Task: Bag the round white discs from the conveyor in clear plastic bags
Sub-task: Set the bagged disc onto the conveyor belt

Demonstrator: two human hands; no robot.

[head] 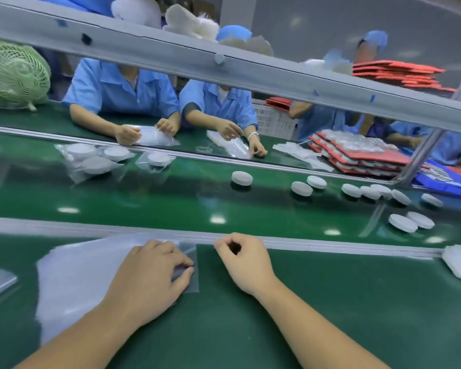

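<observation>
Left hand [149, 272] and right hand [244, 262], both bare; the forearms behind them are uncovered as far as visible.

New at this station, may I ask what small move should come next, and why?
Probably peel the top clear bag free: the left hand pinches its edge, the right hand is curled and empty, and loose discs wait on the conveyor.
</observation>
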